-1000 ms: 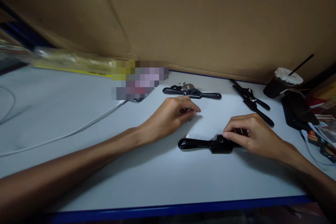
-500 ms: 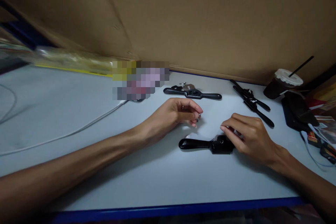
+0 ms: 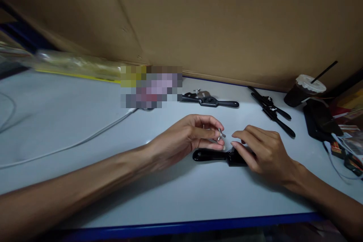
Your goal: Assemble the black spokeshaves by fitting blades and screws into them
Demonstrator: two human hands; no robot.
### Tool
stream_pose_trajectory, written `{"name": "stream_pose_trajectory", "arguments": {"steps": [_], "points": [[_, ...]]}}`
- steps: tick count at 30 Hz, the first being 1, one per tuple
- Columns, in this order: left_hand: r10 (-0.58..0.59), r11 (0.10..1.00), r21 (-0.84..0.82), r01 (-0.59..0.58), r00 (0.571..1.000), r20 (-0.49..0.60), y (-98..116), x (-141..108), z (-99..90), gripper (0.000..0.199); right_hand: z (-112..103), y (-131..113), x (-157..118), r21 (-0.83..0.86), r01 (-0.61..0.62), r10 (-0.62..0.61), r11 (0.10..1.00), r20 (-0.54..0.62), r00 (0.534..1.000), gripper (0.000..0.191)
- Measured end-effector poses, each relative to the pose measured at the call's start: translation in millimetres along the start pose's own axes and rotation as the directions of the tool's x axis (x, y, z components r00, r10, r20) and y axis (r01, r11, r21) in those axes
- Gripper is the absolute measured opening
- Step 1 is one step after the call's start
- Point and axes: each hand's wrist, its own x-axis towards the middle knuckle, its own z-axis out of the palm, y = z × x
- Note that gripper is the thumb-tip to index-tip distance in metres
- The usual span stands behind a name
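Note:
My left hand [image 3: 195, 134] pinches a small silver wing screw [image 3: 220, 135] between thumb and fingertips, just above the table. Facing it from the right is my right hand [image 3: 262, 147], thumb and forefinger apart with nothing between them. Under both hands a black spokeshave [image 3: 211, 155] lies on the table, its left handle in view and its right end hidden by my right hand. Farther back, another spokeshave [image 3: 208, 101] lies beside a silver wing screw [image 3: 196, 91] and a rounded metal piece [image 3: 204, 93].
Two crossed black spokeshaves [image 3: 270, 109] lie at the right. Behind them stand a lidded cup [image 3: 303, 90] with a straw and a black box [image 3: 314, 121] with cables. A white cable [image 3: 93, 138] crosses the left of the table. A cardboard wall [image 3: 215, 22] closes the back.
My left hand has moved slightly right and nearer to me, turning the wing screw into clearer view. My right hand has shifted left, and its thumb and forefinger have spread apart.

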Motion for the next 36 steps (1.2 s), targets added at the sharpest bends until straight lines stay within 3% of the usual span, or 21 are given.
{"name": "stream_pose_trajectory", "arguments": {"steps": [10,15,19,23,25,27,29,31,33,36], "points": [[0.03,0.996,0.08,-0.034,0.998,0.049,-4.7,1.0,-1.5,0.017,2.5,-2.0,0.9,0.05,-0.058,0.058,0.997,0.012,0.998,0.027],[0.02,0.995,0.1,-0.028,0.996,0.086,-4.9,-2.1,5.3,0.018,4.3,-8.5,3.5,0.232,-0.072,0.093,0.97,-0.079,0.993,0.02],[0.033,0.992,0.12,-0.045,0.994,0.102,-5.1,-3.5,9.1,0.018,5.3,-12.9,4.0,0.356,-0.022,0.079,0.934,-0.147,0.986,0.014],[0.052,0.98,0.181,-0.08,0.986,0.157,-5.3,-4.3,9.7,0.019,1.4,-17.2,6.1,0.373,0.053,0.004,0.926,-0.15,0.989,0.019],[0.081,0.964,0.241,-0.116,0.985,0.153,-4.6,-5.3,9.1,0.02,-3.2,-18.0,7.6,0.381,0.008,0.049,0.925,-0.139,0.989,0.019],[0.138,0.928,0.332,-0.169,0.984,0.115,-4.0,-6.6,8.0,0.019,-9.2,-15.3,9.0,0.399,-0.135,0.199,0.907,-0.122,0.972,0.016],[0.257,0.833,0.49,-0.259,0.964,0.073,-4.7,-7.4,5.9,0.016,-15.7,-8.3,9.7,0.423,-0.304,0.372,0.854,-0.086,0.924,0.011],[0.419,0.617,0.694,-0.371,0.901,0.109,-7.5,-7.1,2.6,0.015,-22.1,1.2,9.6,0.439,-0.414,0.47,0.798,-0.023,0.882,0.01],[0.528,0.296,0.829,-0.474,0.805,0.271,-11.8,-5.2,-2.0,0.017,-27.7,10.0,8.8,0.421,-0.456,0.479,0.784,0.056,0.876,0.009],[0.451,-0.115,0.824,-0.555,0.71,0.541,-17.7,-1.8,-8.5,0.024,-32.9,15.6,7.2,0.377,-0.388,0.342,0.841,0.185,0.921,0.01]]}}
